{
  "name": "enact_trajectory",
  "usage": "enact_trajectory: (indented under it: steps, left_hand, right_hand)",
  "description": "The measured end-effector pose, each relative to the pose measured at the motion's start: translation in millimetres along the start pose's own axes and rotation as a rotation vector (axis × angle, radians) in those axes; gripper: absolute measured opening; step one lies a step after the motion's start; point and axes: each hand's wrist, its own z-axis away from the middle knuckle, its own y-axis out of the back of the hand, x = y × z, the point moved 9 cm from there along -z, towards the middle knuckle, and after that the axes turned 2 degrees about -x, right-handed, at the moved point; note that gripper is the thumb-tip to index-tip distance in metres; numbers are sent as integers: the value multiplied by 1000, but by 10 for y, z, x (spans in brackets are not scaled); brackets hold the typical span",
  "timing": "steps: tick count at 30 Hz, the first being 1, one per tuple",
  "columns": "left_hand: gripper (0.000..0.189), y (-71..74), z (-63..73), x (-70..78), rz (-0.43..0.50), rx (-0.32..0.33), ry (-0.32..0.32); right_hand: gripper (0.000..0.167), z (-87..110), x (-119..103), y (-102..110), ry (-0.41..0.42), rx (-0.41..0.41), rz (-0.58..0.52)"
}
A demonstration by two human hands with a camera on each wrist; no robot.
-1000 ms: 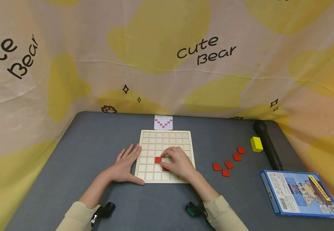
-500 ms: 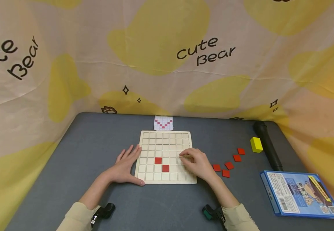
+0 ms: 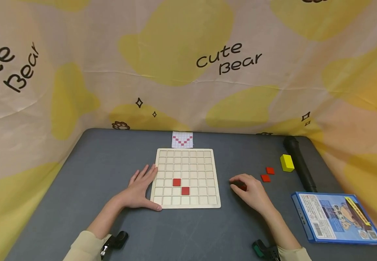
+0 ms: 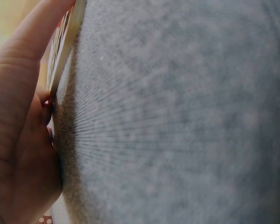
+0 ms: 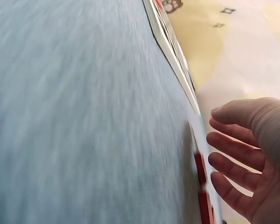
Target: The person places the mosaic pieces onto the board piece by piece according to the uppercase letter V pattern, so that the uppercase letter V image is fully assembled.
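Note:
A pale grid board [image 3: 201, 207] lies on the grey table with two red square tiles in its cells, an upper left tile [image 3: 176, 182] and a lower right tile [image 3: 185, 191]. My left hand [image 3: 137, 189] rests against the board's left edge, fingers straight and spread, thumb at the near corner. Right of the board, my right hand [image 3: 252, 191] hovers over loose red tiles. One red tile [image 3: 243, 187] shows partly beneath it; others there are hidden. In the right wrist view, the fingers [image 5: 235, 151] are relaxed and apart from the thumb, holding nothing, beside red tiles [image 5: 204, 200].
Two more red tiles [image 3: 265, 178] lie beyond the right hand. Farther right are a yellow block [image 3: 287, 163], a long black cylinder [image 3: 300, 165] and a blue box [image 3: 338, 217]. A small card [image 3: 182, 140] with a red V pattern lies behind the board.
My right hand has moved right, off the board, to the loose tiles, uncovering the two red tiles on the grid. The left hand has stayed at the board's edge.

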Motion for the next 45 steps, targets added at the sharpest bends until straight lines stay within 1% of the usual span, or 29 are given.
enact_trajectory:
  steps: [6,12,15,20,23,26,30,35,45]
  left_hand:
    - [129,22,13,15,6,2,2]
    - [130,9,4,3,2,1,5]
    - [130,-3,-4,-8,-1,-3,7]
    - [130,-6,-10,-12,0,-3,5]
    - [130,-6,-16,-5,1,-1,0]
    - [130,-5,-13,-6,-4,1,0]
    - [130,-2,-1,-17,-8,2,5]
    - [130,3,5,-22,-4,8,4]
    - [131,-7,2,-21,-12,9,8]
  right_hand:
    - [21,130,115,131,-9,-18,31]
    - [24,190,173,157,-23,-49,32]
    - [25,168,175,135,-20,-50,33]
    - [23,78,171,53,-16,-49,44]
    - [24,42,171,45,-15,-40,54]
    - [27,40,178,65,-15,-34,65]
    - [29,56,193,79,-14,-48,66]
    - [28,52,186,73,2,-51,60]
    - [27,-11,119,16,-6,-39,33]
